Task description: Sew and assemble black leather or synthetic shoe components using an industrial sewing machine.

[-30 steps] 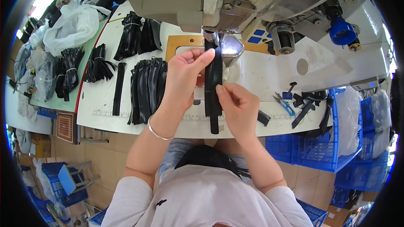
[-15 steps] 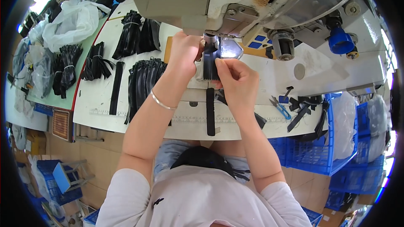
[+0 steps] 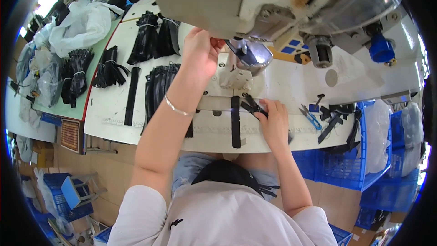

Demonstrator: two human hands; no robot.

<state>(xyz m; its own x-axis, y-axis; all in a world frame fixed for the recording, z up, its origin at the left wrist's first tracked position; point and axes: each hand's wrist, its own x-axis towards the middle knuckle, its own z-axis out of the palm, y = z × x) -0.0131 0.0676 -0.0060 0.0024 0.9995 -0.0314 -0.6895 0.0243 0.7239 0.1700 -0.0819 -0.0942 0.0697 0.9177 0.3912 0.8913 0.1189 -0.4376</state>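
My left hand (image 3: pixel 201 53) is raised beside the head of a sewing machine (image 3: pixel 248 57), its fingers curled together. What they hold, if anything, is hidden; a dark edge shows by the machine's shiny metal part. Lower on the white table, my right hand (image 3: pixel 276 120) has thumb and fingers closed on a short black strip (image 3: pixel 253 107), which lies crossed with other dark pieces. Left of it, a separate flat black strip (image 3: pixel 235 122) lies lengthwise toward the front edge.
Black strip bundles (image 3: pixel 143 38) and a stack of zipper-like strips (image 3: pixel 161 86) lie left. Blue-handled snips (image 3: pixel 311 117) and black scraps (image 3: pixel 334 120) are right, beside a blue crate (image 3: pixel 364 150). A ruler scale (image 3: pixel 214 130) runs along the front.
My right hand has left the machine and come down to the dark pieces near the front. The black strip held under the machine head has mostly gone from view; my left hand stays up there.
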